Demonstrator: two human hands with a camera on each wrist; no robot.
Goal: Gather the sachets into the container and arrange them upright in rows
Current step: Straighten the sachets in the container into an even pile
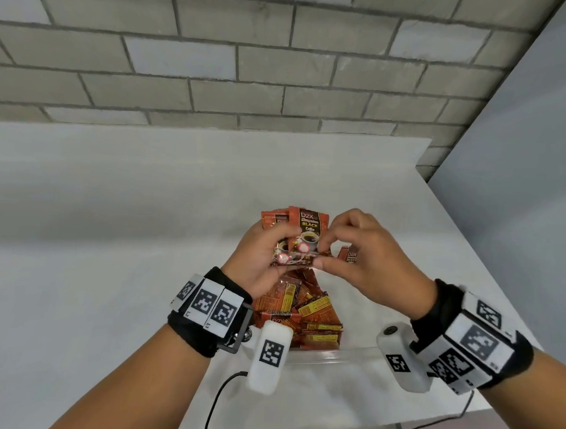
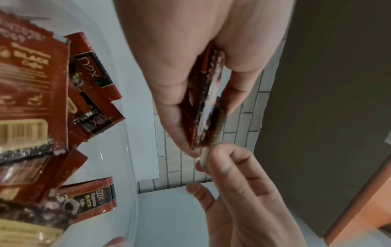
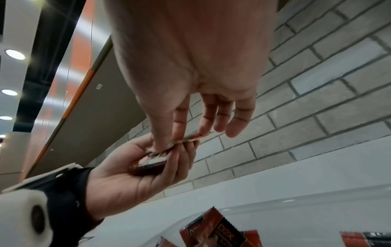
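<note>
My left hand (image 1: 267, 249) grips a small stack of red-brown coffee sachets (image 1: 308, 230), held up above the clear plastic container (image 1: 327, 355). In the left wrist view the stack (image 2: 208, 103) sits edge-on between thumb and fingers. My right hand (image 1: 354, 250) pinches the lower right edge of the stack between thumb and forefinger; the right wrist view shows that pinch on the stack (image 3: 169, 147). Below the hands, many more sachets (image 1: 303, 309) lie jumbled flat in the container. One sachet (image 1: 349, 256) stands behind the right thumb, at the container's far right.
The container sits on a white table (image 1: 112, 223) near its front right edge. A grey brick wall (image 1: 249, 67) backs the table. A black cable (image 1: 222, 396) runs off the front edge below my left wrist.
</note>
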